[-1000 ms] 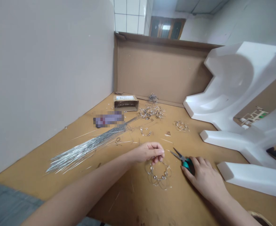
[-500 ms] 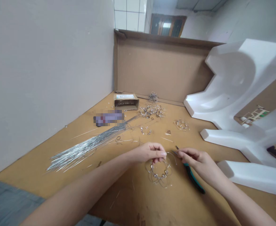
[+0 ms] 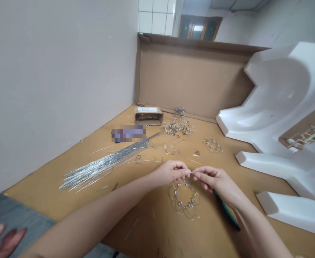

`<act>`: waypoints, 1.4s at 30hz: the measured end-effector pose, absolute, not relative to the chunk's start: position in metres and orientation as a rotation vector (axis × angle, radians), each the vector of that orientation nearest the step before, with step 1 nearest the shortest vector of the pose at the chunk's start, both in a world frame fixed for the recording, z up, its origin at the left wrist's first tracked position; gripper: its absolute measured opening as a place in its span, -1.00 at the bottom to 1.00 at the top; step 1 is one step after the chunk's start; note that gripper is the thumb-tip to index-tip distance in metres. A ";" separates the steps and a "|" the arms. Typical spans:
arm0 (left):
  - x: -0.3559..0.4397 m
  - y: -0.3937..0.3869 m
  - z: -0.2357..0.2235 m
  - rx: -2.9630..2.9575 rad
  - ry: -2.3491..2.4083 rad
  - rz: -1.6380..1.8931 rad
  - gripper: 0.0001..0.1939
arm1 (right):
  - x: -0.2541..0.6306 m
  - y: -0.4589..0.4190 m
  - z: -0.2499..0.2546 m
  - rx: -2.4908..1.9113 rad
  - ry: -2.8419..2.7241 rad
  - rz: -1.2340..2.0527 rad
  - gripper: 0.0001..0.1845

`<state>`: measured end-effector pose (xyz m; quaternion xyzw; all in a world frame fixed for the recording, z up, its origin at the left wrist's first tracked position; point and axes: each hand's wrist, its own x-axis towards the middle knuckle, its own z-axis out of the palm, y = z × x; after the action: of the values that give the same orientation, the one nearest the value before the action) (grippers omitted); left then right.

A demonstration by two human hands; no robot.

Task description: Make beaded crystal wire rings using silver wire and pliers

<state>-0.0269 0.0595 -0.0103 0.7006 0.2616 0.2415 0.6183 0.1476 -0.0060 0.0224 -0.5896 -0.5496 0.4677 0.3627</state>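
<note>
Bare skin from frame edge to fingertip: the person's left forearm (image 3: pixel 92 211) and right forearm (image 3: pixel 256 222), 2 slim, smooth limbs, enter from the bottom of the head camera's view. The left hand (image 3: pixel 170 172) and right hand (image 3: pixel 218 179) are narrow, with slender, tapering fingers and plain, unpainted nails, and no fabric shows on either arm.

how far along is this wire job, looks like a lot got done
Looped wire pieces look done: a tangled heap by the cardboard box, plus two smaller rings. In hand, the left hand and right hand pinch a thin wire end above a looped wire ring. Left: a large bundle of straight silver wires remains.
</note>
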 end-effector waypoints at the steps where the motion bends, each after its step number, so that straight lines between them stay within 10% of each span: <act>1: -0.027 0.061 -0.012 1.658 0.645 0.578 -0.70 | 0.150 -0.006 0.019 -1.534 -1.385 1.172 -0.67; 15: -0.037 0.064 -0.014 2.317 1.069 0.347 -0.84 | 0.159 -0.009 -0.012 -1.632 -1.485 0.848 -0.70; 42: -0.021 0.062 -0.029 1.465 0.740 0.501 -0.68 | 0.156 -0.016 0.003 -1.528 -1.675 0.805 -0.77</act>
<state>-0.0206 0.0623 -0.0289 0.6458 0.3261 0.2208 0.6541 0.1557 -0.0162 0.0026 -0.5927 -0.6497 0.3120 0.3594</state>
